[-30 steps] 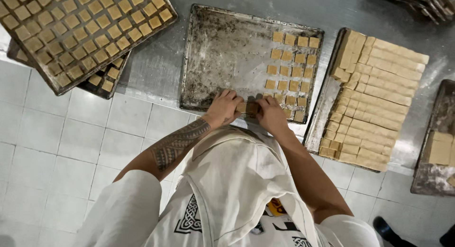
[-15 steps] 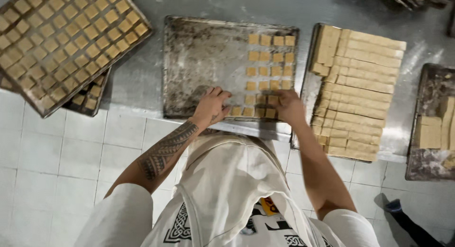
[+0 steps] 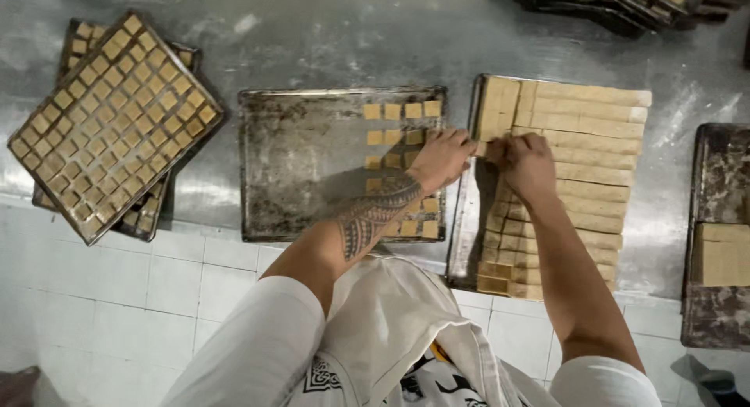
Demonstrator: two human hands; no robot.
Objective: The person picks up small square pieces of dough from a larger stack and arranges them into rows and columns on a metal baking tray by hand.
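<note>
Nearest, at the bottom edge, I see the person's white sleeves and a pale cloth apron [image 3: 391, 329] hanging over white wall tiles [image 3: 117, 298]. From there both forearms run up to the steel counter [image 3: 312, 32]; the left forearm carries a dark tattoo.

Left hand [image 3: 441, 158] sits at the right edge of the worn, stained rectangular metal baking tray [image 3: 305, 165], fingers curled and pinching at the left end of a pale tan dough strip [image 3: 480, 148]. Right hand [image 3: 527, 165] is just beside it, knuckles up, fingers bent down onto the same strip end. Both hands look closed on the dough; I cannot tell how much each one grips.

That strip belongs to the slab of long tan dough strips [image 3: 586, 173] lying side by side on the next tray to the right, touching one another, the near ends already cut into small blocks.

On the stained tray, small square tan dough pieces [image 3: 398, 112] stand in neat rows along its right side only; the left forearm covers some of them.

Farther left, a tilted tray packed full with square pieces [image 3: 109, 118] rests on top of another tray. Far right, a dark tray holds a pale dough block [image 3: 723, 255]. At the top right, stacked dark trays [image 3: 625, 5] sit farthest off.
</note>
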